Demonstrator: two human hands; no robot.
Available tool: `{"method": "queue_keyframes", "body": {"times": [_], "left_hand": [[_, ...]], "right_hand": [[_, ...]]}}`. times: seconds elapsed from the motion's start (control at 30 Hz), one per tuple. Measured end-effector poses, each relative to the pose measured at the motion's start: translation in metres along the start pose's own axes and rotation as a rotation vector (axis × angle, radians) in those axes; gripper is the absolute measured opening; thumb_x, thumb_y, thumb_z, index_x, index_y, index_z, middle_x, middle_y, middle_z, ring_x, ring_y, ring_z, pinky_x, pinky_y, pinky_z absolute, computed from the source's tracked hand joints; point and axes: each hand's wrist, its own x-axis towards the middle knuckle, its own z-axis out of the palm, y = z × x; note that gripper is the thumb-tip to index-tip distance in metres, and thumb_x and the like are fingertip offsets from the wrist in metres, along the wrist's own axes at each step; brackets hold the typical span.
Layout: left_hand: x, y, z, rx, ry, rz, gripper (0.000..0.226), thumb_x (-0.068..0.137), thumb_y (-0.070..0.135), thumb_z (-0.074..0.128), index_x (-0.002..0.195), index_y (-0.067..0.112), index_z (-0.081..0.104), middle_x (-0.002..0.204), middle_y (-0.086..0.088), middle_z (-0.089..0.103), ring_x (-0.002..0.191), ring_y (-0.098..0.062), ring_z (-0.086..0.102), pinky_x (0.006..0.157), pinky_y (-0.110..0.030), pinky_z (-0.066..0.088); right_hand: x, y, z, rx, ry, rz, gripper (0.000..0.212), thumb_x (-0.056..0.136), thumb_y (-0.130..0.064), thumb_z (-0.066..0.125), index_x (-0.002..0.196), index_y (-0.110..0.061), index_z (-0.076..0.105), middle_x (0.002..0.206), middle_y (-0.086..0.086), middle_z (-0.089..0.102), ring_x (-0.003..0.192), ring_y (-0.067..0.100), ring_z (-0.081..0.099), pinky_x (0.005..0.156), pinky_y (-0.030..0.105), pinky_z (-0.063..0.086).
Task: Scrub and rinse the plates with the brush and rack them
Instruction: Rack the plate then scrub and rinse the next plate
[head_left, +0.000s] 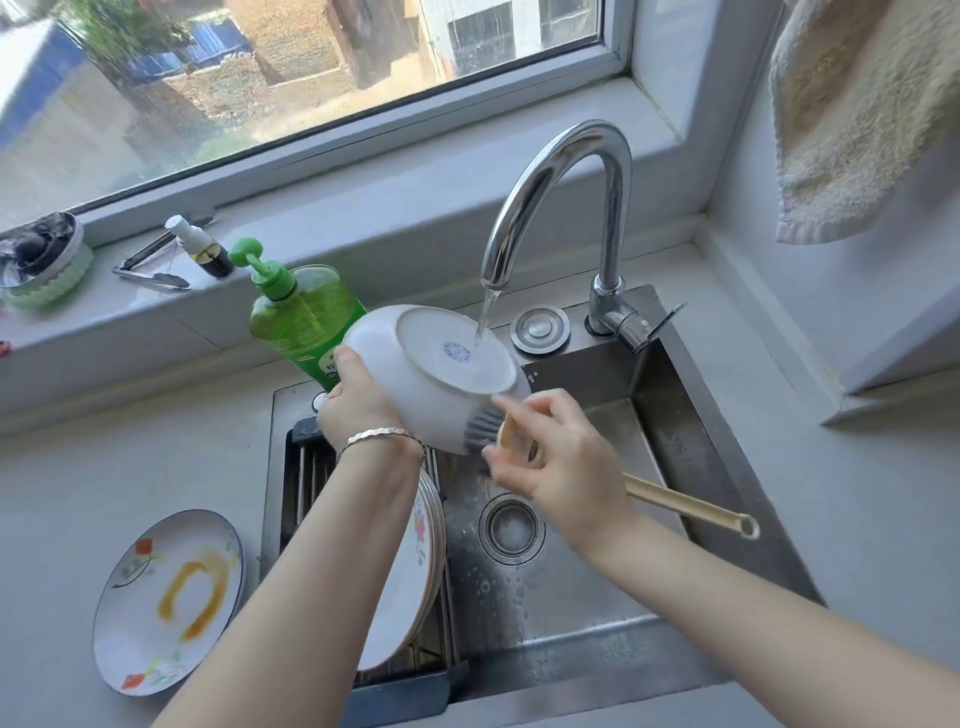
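Counter (130, 467): grey, surrounds the sink on the left and right.
Sink (675, 415): steel basin, wet, with soap bubbles around the drain.
Rack (306, 467): sits across the left part of the sink.
Faucet (571, 150): chrome gooseneck, running.
Racked plates (415, 571): stand on edge in the rack, partly hidden by the left forearm.
Soiled plate (169, 603): lies flat on the counter left of the sink, bearing an orange smear.
Held plate (441, 364): over the sink, underside up and tilted, under the faucet.
Brush (685, 506): grey bristles touch the held plate's lower outer wall; the handle points right.
Left hand (358, 400): grasps the held plate's left rim.
Right hand (561, 457): fingers curled round the brush near its head.
Water stream (485, 317): lands on the held plate's base.
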Motion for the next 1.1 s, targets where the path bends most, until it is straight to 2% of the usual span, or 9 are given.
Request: {"method": "queue_keyframes", "body": {"times": [0.13,0.27,0.37,0.43,0.57,0.8,0.93,1.03,1.1], "left_hand": [[0.001,-0.003,-0.003,-0.041,-0.013,-0.034,0.041,0.092,0.045,0.047,0.061,0.019,0.044,0.066,0.006,0.049,0.058,-0.012,0.048,0.053,-0.023,0.040],[0.004,-0.007,-0.007,-0.043,-0.012,-0.001,0.040,0.092,0.044,0.047,0.061,0.019,0.042,0.065,0.008,0.047,0.055,-0.008,0.045,0.038,-0.012,0.038],[0.009,-0.010,-0.011,-0.075,-0.049,-0.007,0.036,0.091,0.044,0.049,0.065,0.019,0.047,0.069,0.006,0.052,0.063,-0.015,0.052,0.062,-0.024,0.048],[0.018,-0.012,-0.017,-0.069,-0.095,-0.008,0.034,0.089,0.047,0.051,0.068,0.020,0.050,0.072,0.004,0.055,0.073,-0.021,0.055,0.075,-0.034,0.049],[0.026,-0.019,-0.029,-0.097,-0.292,-0.013,0.030,0.090,0.044,0.052,0.078,0.018,0.060,0.075,0.000,0.062,0.065,-0.018,0.058,0.067,-0.032,0.049],[0.021,-0.027,-0.045,0.144,-0.516,0.025,0.036,0.089,0.038,0.056,0.071,0.007,0.058,0.063,-0.008,0.059,0.055,-0.020,0.054,0.059,-0.030,0.043],[0.011,-0.028,-0.047,0.354,-0.633,0.185,0.039,0.078,0.047,0.064,0.080,0.009,0.055,0.073,-0.013,0.046,0.067,-0.023,0.040,0.062,-0.034,0.032],[-0.005,-0.031,-0.044,0.575,-0.724,0.482,0.049,0.089,0.036,0.056,0.060,-0.005,0.054,0.060,-0.010,0.041,0.056,-0.017,0.036,0.051,-0.026,0.026],[-0.018,-0.035,-0.036,0.759,-0.761,0.709,0.057,0.091,0.037,0.053,0.048,0.002,0.043,0.048,-0.006,0.034,0.046,-0.015,0.030,0.046,-0.025,0.023]], "right_hand": [[0.006,0.007,0.000,0.080,0.038,0.103,0.046,0.079,-0.041,0.066,0.121,-0.021,0.063,0.094,-0.010,0.049,0.076,0.006,0.051,0.070,0.023,0.047],[0.013,0.010,-0.005,0.070,0.041,0.228,0.044,0.082,-0.037,0.066,0.123,-0.023,0.061,0.092,-0.009,0.050,0.081,0.008,0.052,0.076,0.026,0.048],[-0.002,0.001,0.000,0.093,-0.062,0.074,0.048,0.077,-0.046,0.063,0.119,-0.022,0.064,0.089,-0.012,0.049,0.078,0.005,0.051,0.068,0.017,0.041],[0.005,0.017,-0.003,0.138,-0.040,0.227,0.042,0.081,-0.035,0.068,0.120,-0.022,0.063,0.091,-0.010,0.052,0.079,0.003,0.052,0.074,0.021,0.041],[0.037,0.051,-0.013,0.207,-0.072,0.469,0.041,0.087,-0.028,0.063,0.125,-0.011,0.059,0.110,0.005,0.064,0.098,0.013,0.056,0.087,0.025,0.041],[0.097,0.028,-0.022,0.065,-0.320,0.361,0.032,0.093,-0.027,0.054,0.114,-0.006,0.066,0.116,0.009,0.066,0.102,0.013,0.058,0.097,0.030,0.042],[0.094,0.006,-0.018,0.009,-0.328,0.307,0.043,0.090,-0.041,0.055,0.110,-0.004,0.063,0.100,0.006,0.066,0.096,0.019,0.060,0.085,0.031,0.045],[0.078,0.002,-0.023,0.342,-0.332,0.652,0.048,0.075,-0.048,0.071,0.099,-0.008,0.060,0.088,0.002,0.058,0.068,0.012,0.056,0.056,0.023,0.046],[0.067,0.006,-0.029,0.605,-0.355,0.898,0.046,0.070,-0.039,0.078,0.093,-0.008,0.052,0.081,0.005,0.046,0.049,0.006,0.040,0.035,0.016,0.032]]}}
